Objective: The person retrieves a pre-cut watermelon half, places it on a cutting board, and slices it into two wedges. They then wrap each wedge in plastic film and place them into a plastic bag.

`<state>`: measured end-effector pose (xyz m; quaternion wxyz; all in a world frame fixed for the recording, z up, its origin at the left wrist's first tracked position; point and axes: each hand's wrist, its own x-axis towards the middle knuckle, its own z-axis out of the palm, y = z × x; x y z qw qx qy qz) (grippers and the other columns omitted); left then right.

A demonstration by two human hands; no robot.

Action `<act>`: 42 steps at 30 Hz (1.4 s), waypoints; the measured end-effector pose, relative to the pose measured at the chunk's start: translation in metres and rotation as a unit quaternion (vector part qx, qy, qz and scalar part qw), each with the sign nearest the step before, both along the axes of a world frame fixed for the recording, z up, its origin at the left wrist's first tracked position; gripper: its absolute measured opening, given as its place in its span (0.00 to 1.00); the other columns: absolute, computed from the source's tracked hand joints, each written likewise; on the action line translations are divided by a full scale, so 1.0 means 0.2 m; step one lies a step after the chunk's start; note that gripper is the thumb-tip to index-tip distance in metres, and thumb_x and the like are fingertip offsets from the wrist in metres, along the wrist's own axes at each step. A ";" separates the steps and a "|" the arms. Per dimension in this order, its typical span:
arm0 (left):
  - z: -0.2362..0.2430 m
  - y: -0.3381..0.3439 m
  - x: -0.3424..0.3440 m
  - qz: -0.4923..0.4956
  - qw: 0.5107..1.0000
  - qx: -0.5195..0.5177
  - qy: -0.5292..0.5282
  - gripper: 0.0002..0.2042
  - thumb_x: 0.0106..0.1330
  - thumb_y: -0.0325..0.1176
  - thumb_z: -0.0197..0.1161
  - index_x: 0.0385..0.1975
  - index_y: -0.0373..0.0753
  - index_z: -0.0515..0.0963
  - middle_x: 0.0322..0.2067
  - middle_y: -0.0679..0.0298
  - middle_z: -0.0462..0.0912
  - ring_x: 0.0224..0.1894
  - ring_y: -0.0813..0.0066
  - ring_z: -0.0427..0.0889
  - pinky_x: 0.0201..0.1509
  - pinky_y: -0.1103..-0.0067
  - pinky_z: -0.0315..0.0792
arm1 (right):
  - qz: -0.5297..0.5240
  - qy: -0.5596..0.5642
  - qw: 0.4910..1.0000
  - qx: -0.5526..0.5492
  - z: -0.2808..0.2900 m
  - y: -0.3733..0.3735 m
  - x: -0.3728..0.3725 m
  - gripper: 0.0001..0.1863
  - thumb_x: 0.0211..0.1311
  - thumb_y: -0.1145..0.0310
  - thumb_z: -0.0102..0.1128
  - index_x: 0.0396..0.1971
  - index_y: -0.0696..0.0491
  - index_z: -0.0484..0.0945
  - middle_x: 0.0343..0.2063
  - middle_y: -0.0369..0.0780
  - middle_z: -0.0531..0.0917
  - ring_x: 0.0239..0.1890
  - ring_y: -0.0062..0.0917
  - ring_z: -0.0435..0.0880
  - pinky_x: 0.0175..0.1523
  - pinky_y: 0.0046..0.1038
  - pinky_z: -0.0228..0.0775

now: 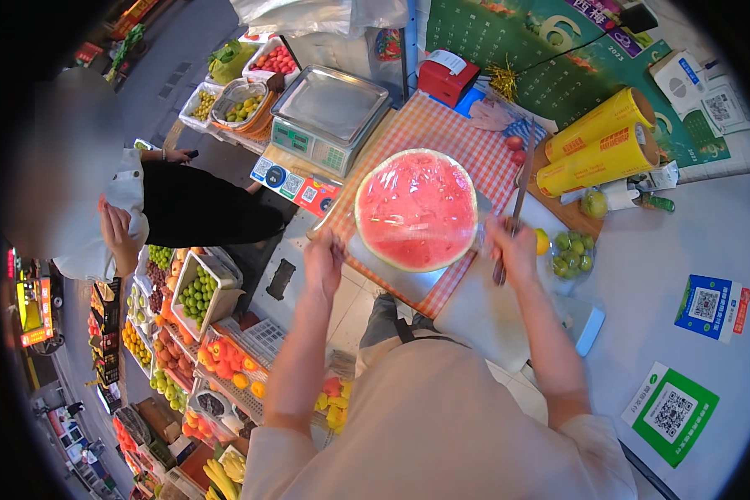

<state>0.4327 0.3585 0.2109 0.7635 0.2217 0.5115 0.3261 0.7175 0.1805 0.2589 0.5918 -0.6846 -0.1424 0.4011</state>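
A halved watermelon (417, 204) lies cut side up on a red checked cloth, its red flesh under shiny cling film (412, 229). My left hand (323, 260) is closed at the near left of the melon, pinching the film's edge. On the other side my right hand (515, 250), slightly blurred, is closed on the film beside the rind. A long knife (521, 187) lies by the cloth's right edge; my right hand partly covers it, and its wooden handle shows below the fingers.
Beyond the melon stands a weighing scale (329, 117). Yellow film rolls (600, 158) lie back right, near a bag of green fruit (572, 254). Fruit crates (200, 292) fill the left side, where another person (117, 192) stands. A green code card (669, 412) lies at right.
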 end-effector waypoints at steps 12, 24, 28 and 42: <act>-0.40 -0.26 0.04 0.055 0.998 0.014 -0.018 0.31 0.69 0.61 0.34 0.59 0.42 0.64 0.46 0.65 0.77 0.44 0.69 0.75 0.49 0.69 0.69 | -0.067 0.022 0.997 -0.018 -0.34 0.32 0.35 0.24 0.58 0.49 0.60 0.36 0.59 0.76 0.18 0.37 0.79 0.10 0.20 0.71 0.16 0.22 0.64; -0.24 -0.24 0.30 0.076 0.971 -0.052 -0.219 0.34 0.68 0.63 0.24 0.64 0.45 0.56 0.64 0.62 0.60 0.66 0.60 0.58 0.69 0.62 0.52 | -0.090 0.099 0.987 -0.093 -0.13 0.04 -0.23 0.18 0.62 0.54 0.56 0.33 0.56 0.70 0.17 0.35 0.72 0.10 0.18 0.67 0.14 0.22 0.61; -0.30 -0.22 0.34 0.123 0.968 -0.076 -0.203 0.33 0.69 0.61 0.24 0.64 0.44 0.58 0.64 0.62 0.60 0.66 0.62 0.58 0.69 0.67 0.54 | 0.030 -0.053 0.995 -0.084 0.05 0.05 -0.22 0.10 0.63 0.67 0.52 0.40 0.57 0.69 0.22 0.36 0.74 0.12 0.17 0.70 0.16 0.20 0.64; -0.22 -0.31 0.47 0.220 0.955 -0.090 -0.175 0.30 0.72 0.55 0.25 0.61 0.43 0.61 0.62 0.62 0.65 0.64 0.63 0.63 0.67 0.69 0.56 | 0.342 -0.423 0.790 -0.283 0.16 0.56 -0.39 0.16 0.63 0.66 0.45 0.40 0.67 0.67 0.29 0.59 0.79 0.35 0.51 0.80 0.42 0.46 0.71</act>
